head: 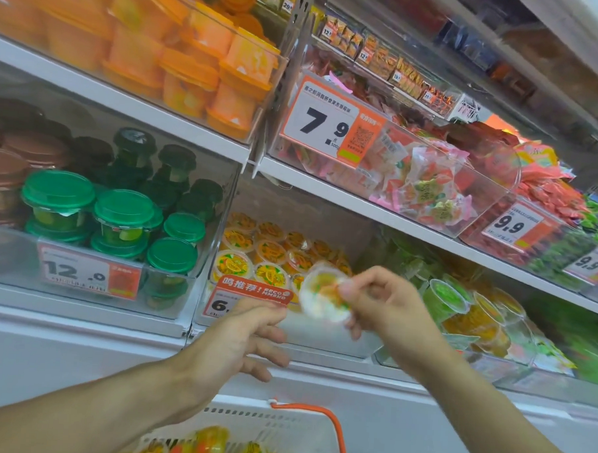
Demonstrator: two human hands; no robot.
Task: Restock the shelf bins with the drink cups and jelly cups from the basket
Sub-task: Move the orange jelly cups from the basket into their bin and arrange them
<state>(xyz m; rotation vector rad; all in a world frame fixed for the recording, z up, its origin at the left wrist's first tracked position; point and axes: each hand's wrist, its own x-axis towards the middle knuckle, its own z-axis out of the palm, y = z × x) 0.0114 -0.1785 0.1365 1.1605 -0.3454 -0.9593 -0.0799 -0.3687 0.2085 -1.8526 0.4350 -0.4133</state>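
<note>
Head view: tilted up at stocked shelf bins, both forearms raised, white basket (302,432) with an orange handle low in frame.

Right grip: right hand (386,309) clamped by thumb and fingertips on a jelly cup (325,292), pinched at the rim so the lid faces outward; blurred, so exact finger placement unclear.

Jelly cup position: held in the air just in front of the clear bin (320,333) of orange jelly cups (269,256), above its front wall, not yet inside. Likely raised that high to clear the wall before dropping in.

Left grip: left hand (248,337) with fingers apart and loosely bent, holding nothing, hovering by the red price tag (253,294) on the bin front. Whether touching the tag, cannot tell. Probably kept near to steady the bin or take the next cup.

Matching stock: label on the held cup yellow-orange like those in the bin behind, which explains the choice of this bin over the green-lidded cups (123,218) to the left.

Basket contents: more yellow and orange cups (209,445) visible at the bottom edge, kept directly below the hands for short reaches.

Progress: judged part-way; bin front row still shallow, basket still loaded.

Risk: rim pinch is light; cup could tip on release.
</note>
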